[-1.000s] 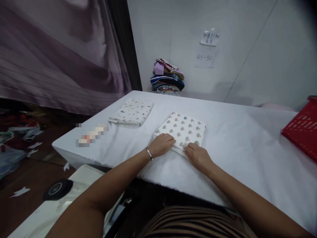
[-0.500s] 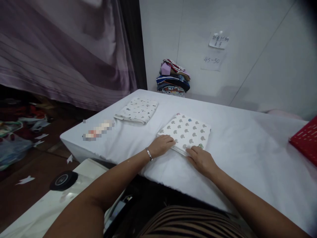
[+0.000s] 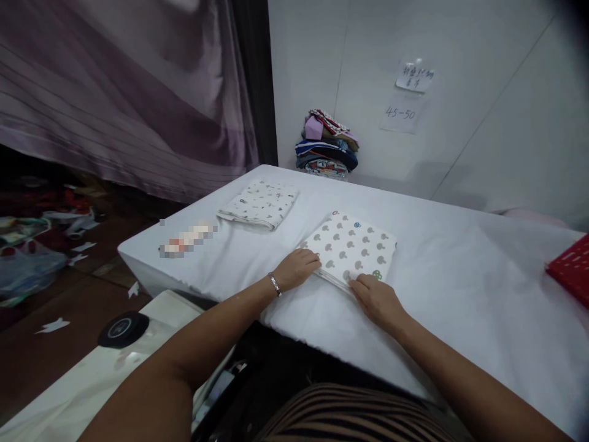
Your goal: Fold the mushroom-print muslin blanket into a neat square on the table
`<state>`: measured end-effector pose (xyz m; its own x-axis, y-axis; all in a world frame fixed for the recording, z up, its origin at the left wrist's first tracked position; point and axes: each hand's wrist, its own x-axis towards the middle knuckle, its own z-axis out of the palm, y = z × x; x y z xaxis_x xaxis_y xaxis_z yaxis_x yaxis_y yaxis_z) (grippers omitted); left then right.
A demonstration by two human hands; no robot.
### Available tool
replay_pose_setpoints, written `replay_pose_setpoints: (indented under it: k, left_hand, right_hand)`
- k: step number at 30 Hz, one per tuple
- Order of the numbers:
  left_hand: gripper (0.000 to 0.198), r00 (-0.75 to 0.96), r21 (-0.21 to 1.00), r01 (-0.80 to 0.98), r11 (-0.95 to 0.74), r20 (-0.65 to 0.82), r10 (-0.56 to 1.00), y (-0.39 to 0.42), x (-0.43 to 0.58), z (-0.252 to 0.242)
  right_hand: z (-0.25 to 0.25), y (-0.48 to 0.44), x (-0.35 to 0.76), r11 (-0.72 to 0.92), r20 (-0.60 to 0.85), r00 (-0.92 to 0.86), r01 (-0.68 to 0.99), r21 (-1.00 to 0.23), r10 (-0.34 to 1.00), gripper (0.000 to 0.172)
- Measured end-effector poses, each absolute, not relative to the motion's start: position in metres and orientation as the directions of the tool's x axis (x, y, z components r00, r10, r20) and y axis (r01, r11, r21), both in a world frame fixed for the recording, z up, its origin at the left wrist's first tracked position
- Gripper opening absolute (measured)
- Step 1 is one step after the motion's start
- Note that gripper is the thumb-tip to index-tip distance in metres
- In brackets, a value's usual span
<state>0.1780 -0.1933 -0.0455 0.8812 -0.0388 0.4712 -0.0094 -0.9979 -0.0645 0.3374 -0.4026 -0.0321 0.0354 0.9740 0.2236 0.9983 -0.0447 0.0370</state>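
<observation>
A folded white cloth (image 3: 352, 239) printed with grey mushroom shapes and a few coloured ones lies flat in front of me. My left hand (image 3: 297, 269), with a bracelet at the wrist, is closed on its near left edge. At the near right corner, my right hand (image 3: 376, 299) has its fingers on top and holds the edge; its thumb is mostly hidden. Layered folds show along the edge between both hands. Farther left lies another folded white cloth (image 3: 260, 204) with small scattered prints, touched by neither hand.
White sheeting covers the table (image 3: 442, 288). A blurred-out item (image 3: 186, 239) lies near its left edge, a red patterned cloth (image 3: 570, 270) at the right. Folded fabrics (image 3: 326, 147) are stacked by the wall. A round black object (image 3: 123, 329) sits on a white surface at lower left.
The view has shifted slightly, so the table and cloths appear a little farther right. Both hands stay at the mushroom-print cloth's near edge.
</observation>
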Motion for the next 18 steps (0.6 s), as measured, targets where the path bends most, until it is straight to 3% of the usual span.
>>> replay_pose_setpoints:
  k: [10, 13, 18]
  left_hand:
    - [0.024, 0.891, 0.131, -0.121, -0.984, 0.45, -0.05, -0.182, 0.173, -0.036]
    - [0.021, 0.911, 0.109, -0.11, -0.988, 0.408, -0.057, -0.178, 0.174, -0.032]
    - [0.016, 0.931, -0.041, -0.031, -0.999, 0.363, -0.044, -0.175, 0.179, -0.032]
  right_hand:
    - [-0.032, -0.401, 0.337, -0.043, 0.205, 0.047, 0.999, -0.022, 0.978, 0.021]
    - [-0.031, -0.4, 0.337, -0.054, 0.189, 0.061, 0.998, -0.041, 0.98, 0.022]
    - [-0.027, -0.398, 0.34, -0.088, 0.197, 0.115, 0.986, -0.141, 0.974, 0.022]
